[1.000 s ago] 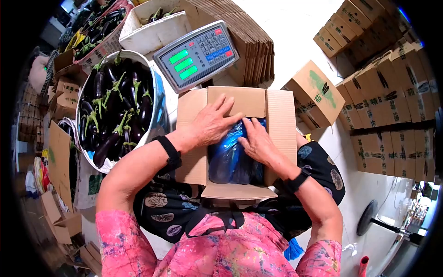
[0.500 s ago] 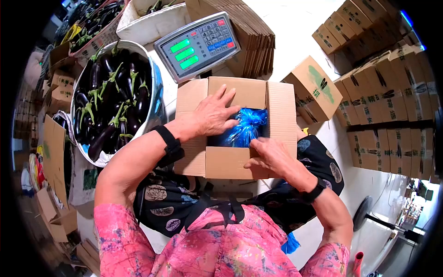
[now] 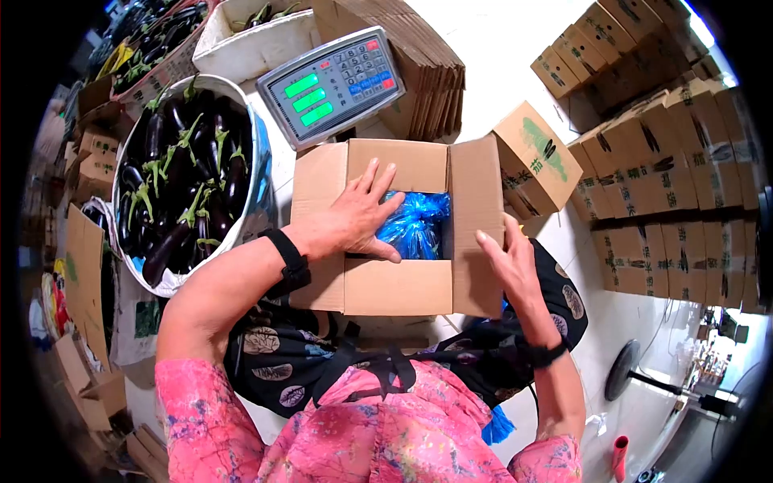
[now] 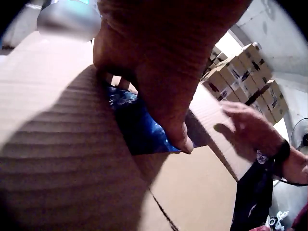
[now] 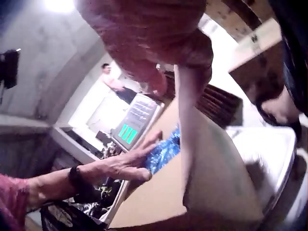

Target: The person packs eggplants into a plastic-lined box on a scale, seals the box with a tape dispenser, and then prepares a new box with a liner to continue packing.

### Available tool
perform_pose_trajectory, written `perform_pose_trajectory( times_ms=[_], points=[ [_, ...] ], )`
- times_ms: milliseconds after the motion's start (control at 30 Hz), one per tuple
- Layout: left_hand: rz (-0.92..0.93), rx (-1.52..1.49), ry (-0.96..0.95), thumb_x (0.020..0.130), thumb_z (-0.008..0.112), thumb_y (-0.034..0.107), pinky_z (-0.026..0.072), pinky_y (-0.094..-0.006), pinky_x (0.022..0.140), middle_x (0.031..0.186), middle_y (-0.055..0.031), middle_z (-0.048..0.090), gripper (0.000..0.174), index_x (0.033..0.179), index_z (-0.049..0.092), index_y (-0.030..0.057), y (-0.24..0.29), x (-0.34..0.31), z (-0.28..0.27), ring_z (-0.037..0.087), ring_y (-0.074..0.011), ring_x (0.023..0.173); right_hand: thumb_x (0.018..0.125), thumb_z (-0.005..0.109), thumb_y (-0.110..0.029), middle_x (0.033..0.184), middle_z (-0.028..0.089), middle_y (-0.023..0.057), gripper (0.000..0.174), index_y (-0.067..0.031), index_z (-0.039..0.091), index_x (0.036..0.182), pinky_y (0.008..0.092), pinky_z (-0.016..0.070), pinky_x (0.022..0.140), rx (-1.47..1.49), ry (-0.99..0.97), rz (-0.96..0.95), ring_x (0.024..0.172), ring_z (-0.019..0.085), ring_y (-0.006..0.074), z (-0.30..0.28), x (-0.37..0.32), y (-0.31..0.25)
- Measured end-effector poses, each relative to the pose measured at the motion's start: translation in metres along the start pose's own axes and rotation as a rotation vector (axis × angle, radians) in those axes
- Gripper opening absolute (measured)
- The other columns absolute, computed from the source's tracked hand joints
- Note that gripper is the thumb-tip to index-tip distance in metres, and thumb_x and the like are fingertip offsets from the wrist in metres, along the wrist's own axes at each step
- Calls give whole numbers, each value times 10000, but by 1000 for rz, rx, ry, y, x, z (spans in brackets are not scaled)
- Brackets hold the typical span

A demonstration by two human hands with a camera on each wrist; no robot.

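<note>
A cardboard box stands between the knees, its near and far flaps lying inward. Crinkled blue plastic shows in the gap. With fingers spread, the left hand rests over the left side of the opening, touching the plastic; the left wrist view has this hand above the blue plastic. The right hand pinches the outer edge of the raised right flap, thumb inside and fingers behind. Seen in the right wrist view, the right hand straddles the flap.
Left of the box stands a tub of eggplants. A scale display is beyond the box, beside flattened cartons. A closed carton and stacked cartons are on the right. A person is in the background.
The near flap has folded inward over the blue plastic. My right hand has left the plastic and near flap for the right flap, now raised; my left hand stays over the opening's left side.
</note>
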State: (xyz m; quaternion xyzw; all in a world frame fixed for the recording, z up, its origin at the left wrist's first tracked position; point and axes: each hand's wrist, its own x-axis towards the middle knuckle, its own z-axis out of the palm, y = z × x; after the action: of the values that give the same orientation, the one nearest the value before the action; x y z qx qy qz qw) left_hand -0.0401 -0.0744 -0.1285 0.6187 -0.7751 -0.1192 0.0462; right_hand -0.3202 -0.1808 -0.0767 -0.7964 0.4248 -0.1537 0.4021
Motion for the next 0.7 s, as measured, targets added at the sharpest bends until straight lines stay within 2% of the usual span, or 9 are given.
perform_pose_trajectory(
  times_ms=[100, 133, 200, 300, 400, 467, 533, 633, 700],
  points=[
    [18, -41, 37, 639, 651, 835, 265, -637, 1111, 1540, -375, 174, 1161, 1431, 430, 15, -4, 0, 8, 112, -591, 1429, 872, 724, -298, 1171, 633, 293, 731, 27, 403, 1443, 393, 517, 892, -55, -172, -87, 1034, 655, 383, 14, -24, -54],
    [27, -45, 34, 642, 659, 826, 265, -641, 1109, 1545, -371, 165, 1149, 1433, 432, 24, -7, 3, 8, 104, -594, 1429, 858, 741, -354, 1210, 605, 305, 774, 20, 401, 1445, 427, 505, 892, -94, -46, -313, 1044, 636, 410, 27, -23, -39],
    [33, -68, 25, 648, 673, 809, 264, -650, 1106, 1554, -365, 147, 1126, 1436, 436, 42, -8, 1, 9, 86, -601, 1429, 834, 734, -456, 1307, 512, 352, 811, 31, 439, 1412, 486, 457, 939, -271, -28, -442, 1170, 549, 456, 52, -24, -33],
    [76, -37, 42, 684, 739, 688, 333, -612, 1078, 1506, -329, 297, 979, 1392, 484, 62, -7, 0, -9, 248, -548, 1399, 788, 703, -546, 1396, 366, 388, 855, 43, 484, 1367, 531, 382, 977, -623, 6, -561, 1307, 371, 496, 90, -23, -25],
    [-5, -330, -49, 717, 784, 567, 358, -539, 1082, 1417, -276, 428, 869, 1356, 507, 47, -40, -7, -37, 401, -447, 1323, 772, 722, -524, 1323, 433, 339, 834, 25, 498, 1358, 511, 408, 947, -674, -82, -619, 1245, 424, 463, 77, -14, -23],
    [-124, -101, 421, 707, 823, 370, 437, -518, 978, 1218, -226, 584, 718, 1286, 548, 49, -69, -34, -32, 509, -390, 1175, 771, 744, -529, 1242, 508, 262, 892, -35, 401, 1430, 492, 450, 985, -688, -415, -451, 1223, 467, 411, 48, 7, -44],
    [-541, -163, 219, 713, 841, 325, 462, -484, 960, 1202, -245, 591, 737, 1304, 522, 20, -100, -53, -36, 539, -383, 1167, 693, 818, -521, 1138, 524, 226, 1004, -36, 365, 1447, 452, 476, 931, -665, -348, -492, 1140, 505, 391, 47, 39, -34],
    [-762, -921, 230, 717, 857, 342, 494, -440, 913, 1183, -254, 601, 794, 1306, 486, -41, -90, -66, -39, 610, -362, 1085, 552, 887, -555, 1055, 517, 222, 1187, -35, 335, 1467, 456, 471, 867, -550, -458, -397, 1042, 538, 397, 49, 79, -39],
    [-840, -724, 198, 755, 838, 314, 522, -384, 821, 1079, -214, 643, 739, 1273, 481, -74, -92, -67, -27, 641, -289, 981, 496, 898, -578, 1096, 511, 214, 1248, -40, 334, 1471, 467, 450, 887, -598, -472, -409, 1094, 511, 393, 51, 88, -43]
  ],
)
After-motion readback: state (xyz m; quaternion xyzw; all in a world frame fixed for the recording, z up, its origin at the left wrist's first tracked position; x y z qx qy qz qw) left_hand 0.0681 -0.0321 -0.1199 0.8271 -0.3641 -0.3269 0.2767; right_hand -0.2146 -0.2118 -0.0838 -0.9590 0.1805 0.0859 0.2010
